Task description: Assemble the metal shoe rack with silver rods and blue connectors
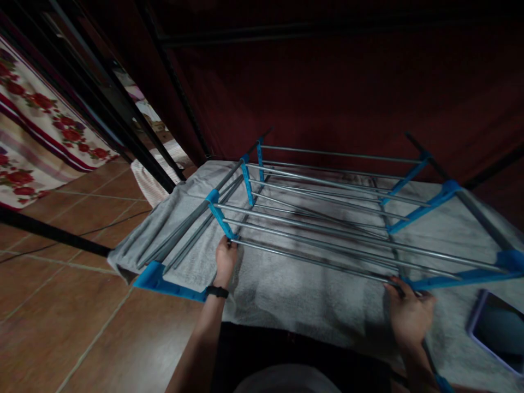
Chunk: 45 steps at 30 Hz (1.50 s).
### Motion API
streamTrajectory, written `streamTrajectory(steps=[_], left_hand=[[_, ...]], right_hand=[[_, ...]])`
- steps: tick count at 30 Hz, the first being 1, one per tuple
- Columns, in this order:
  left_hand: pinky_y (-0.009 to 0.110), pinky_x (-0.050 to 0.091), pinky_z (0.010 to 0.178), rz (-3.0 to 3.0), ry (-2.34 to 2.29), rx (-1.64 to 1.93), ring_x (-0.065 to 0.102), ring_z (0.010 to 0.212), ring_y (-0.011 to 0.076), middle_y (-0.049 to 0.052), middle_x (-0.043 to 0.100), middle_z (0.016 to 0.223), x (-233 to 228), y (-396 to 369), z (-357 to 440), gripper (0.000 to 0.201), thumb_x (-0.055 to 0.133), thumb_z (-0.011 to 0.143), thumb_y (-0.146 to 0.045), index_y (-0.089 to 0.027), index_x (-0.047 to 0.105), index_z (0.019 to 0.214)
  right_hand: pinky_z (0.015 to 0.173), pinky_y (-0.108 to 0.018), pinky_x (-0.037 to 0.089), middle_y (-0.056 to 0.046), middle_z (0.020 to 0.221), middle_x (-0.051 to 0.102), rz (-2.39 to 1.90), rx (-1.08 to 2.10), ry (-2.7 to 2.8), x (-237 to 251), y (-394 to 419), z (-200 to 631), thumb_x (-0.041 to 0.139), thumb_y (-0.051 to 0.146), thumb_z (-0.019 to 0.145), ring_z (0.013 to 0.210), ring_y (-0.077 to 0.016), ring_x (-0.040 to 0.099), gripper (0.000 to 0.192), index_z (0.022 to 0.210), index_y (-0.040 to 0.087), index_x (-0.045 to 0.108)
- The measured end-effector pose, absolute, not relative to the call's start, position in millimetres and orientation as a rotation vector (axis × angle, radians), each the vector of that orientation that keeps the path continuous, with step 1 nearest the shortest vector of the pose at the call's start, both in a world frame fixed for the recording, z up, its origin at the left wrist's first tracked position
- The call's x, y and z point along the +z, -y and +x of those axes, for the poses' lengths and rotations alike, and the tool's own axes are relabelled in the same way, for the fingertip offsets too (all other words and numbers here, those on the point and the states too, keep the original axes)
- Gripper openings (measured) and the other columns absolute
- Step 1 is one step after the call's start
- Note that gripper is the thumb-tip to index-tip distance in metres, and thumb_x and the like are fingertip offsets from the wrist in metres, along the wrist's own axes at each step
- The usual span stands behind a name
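My single view comes from a camera on my head, looking forward and down past my lap [245, 352] at my left hand [226, 258] and right hand [410, 315] within arm's reach, over the metal rack [327, 230], towards the dark red panel [347, 98] behind it.

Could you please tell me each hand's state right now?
Left hand: closed on a blue bracket, lower end.
Right hand: closed on the front rod, right end.
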<state>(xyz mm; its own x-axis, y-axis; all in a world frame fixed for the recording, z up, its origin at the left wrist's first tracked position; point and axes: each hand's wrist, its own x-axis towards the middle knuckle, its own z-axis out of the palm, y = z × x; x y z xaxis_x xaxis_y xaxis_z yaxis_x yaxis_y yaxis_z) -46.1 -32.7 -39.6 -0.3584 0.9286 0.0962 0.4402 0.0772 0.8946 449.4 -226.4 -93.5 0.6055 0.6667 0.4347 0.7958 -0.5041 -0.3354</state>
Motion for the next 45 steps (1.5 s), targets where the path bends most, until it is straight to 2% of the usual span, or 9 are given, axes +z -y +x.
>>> streamTrajectory(steps=[6,12,16,21,29,35,40,45], left_hand=[[0.031,0.047,0.072,1.42,-1.875,1.208,0.061,0.078,0.0218,0.008,0.071,0.083,-41,34,-49,0.023,0.056,0.083,-0.034,-0.017,0.068,0.092],[0.032,0.049,0.078,1.373,-1.783,1.315,0.063,0.084,0.022,0.008,0.072,0.093,-47,33,-50,0.027,0.058,0.081,-0.035,-0.017,0.069,0.099],[0.031,0.048,0.073,1.324,-1.781,1.283,0.062,0.079,0.0214,0.005,0.07,0.087,-42,35,-52,0.027,0.058,0.079,-0.034,-0.018,0.069,0.097],[0.032,0.048,0.075,1.331,-1.809,1.239,0.062,0.083,0.0229,0.005,0.07,0.084,-32,39,-51,0.028,0.056,0.083,-0.039,-0.018,0.071,0.092],[0.032,0.049,0.073,1.259,-1.773,1.307,0.063,0.082,0.0233,0.008,0.071,0.087,-45,32,-52,0.035,0.062,0.078,-0.046,-0.017,0.069,0.095],[0.032,0.05,0.077,1.303,-1.729,1.24,0.063,0.081,0.0222,0.007,0.072,0.089,-43,37,-58,0.031,0.058,0.074,-0.033,-0.017,0.069,0.098],[0.035,0.051,0.088,1.349,-1.738,1.229,0.064,0.092,0.0249,0.006,0.074,0.092,-36,40,-57,0.031,0.055,0.069,-0.023,-0.019,0.069,0.096],[0.038,0.05,0.092,1.337,-1.67,1.27,0.066,0.094,0.0256,0.007,0.075,0.096,-37,38,-56,0.033,0.055,0.067,-0.018,-0.019,0.069,0.097]], right_hand=[[0.075,-0.039,0.041,-0.012,0.087,0.05,-2.32,-0.292,1.128,-94,227,451,0.043,0.06,0.095,0.095,-0.0303,0.046,0.058,0.114,0.016,0.076],[0.071,-0.038,0.04,-0.013,0.089,0.051,-2.351,-0.353,1.162,-94,227,451,0.042,0.061,0.096,0.095,-0.0317,0.048,0.057,0.115,0.02,0.076],[0.07,-0.038,0.04,-0.015,0.09,0.053,-2.359,-0.38,1.176,-95,227,451,0.042,0.06,0.095,0.095,-0.0326,0.048,0.055,0.114,0.02,0.076],[0.073,-0.039,0.039,-0.012,0.084,0.049,-2.333,-0.381,1.183,-97,226,452,0.047,0.057,0.094,0.092,-0.0314,0.048,0.052,0.112,0.017,0.076],[0.07,-0.037,0.038,-0.012,0.087,0.048,-2.326,-0.371,1.18,-94,228,450,0.044,0.057,0.095,0.092,-0.0309,0.048,0.054,0.114,0.018,0.076],[0.068,-0.037,0.038,-0.011,0.086,0.048,-2.344,-0.366,1.141,-94,228,452,0.046,0.058,0.094,0.09,-0.0304,0.049,0.053,0.112,0.019,0.077],[0.069,-0.038,0.038,-0.012,0.09,0.049,-2.343,-0.355,1.116,-94,228,452,0.048,0.059,0.093,0.092,-0.0308,0.049,0.053,0.115,0.02,0.076],[0.069,-0.038,0.037,-0.012,0.083,0.048,-2.312,-0.353,1.15,-95,227,454,0.049,0.057,0.093,0.091,-0.0321,0.049,0.053,0.112,0.016,0.078]])
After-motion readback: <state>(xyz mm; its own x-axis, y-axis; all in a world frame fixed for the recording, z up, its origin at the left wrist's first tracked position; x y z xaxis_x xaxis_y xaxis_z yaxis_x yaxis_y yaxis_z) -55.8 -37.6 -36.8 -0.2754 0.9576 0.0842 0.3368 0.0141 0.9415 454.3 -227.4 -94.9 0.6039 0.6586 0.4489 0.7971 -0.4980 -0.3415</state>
